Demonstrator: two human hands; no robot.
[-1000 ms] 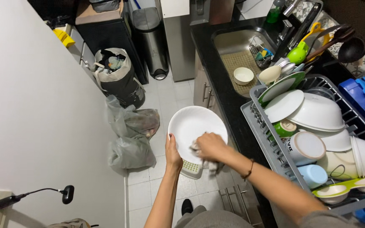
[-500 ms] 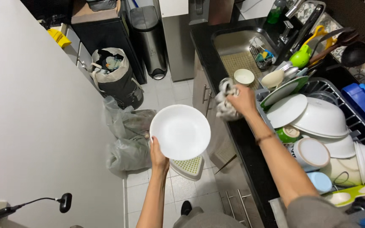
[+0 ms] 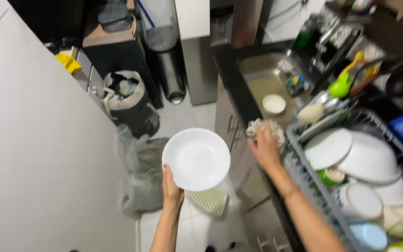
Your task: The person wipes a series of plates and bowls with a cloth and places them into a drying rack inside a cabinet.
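My left hand [image 3: 171, 186] holds a round white plate [image 3: 196, 159] by its lower rim, over the floor in front of the counter. My right hand [image 3: 264, 145] rests on a crumpled light cloth [image 3: 257, 126] that lies on the black counter edge [image 3: 232, 81], between the sink and the dish rack. The frame is blurred, so how tightly the fingers close on the cloth is unclear.
A grey dish rack [image 3: 304, 179] on the right holds several plates, bowls and cups. The sink [image 3: 267, 84] holds a small white bowl [image 3: 274, 103]. On the floor sit grey plastic bags [image 3: 138, 172], a full rubbish bag [image 3: 127, 95], a steel bin [image 3: 166, 60] and a pale mat [image 3: 208, 200].
My right hand left the plate with the cloth, swung to the counter by the sink, and has now lowered the cloth onto the counter edge. The plate shifted left. The view has tilted.
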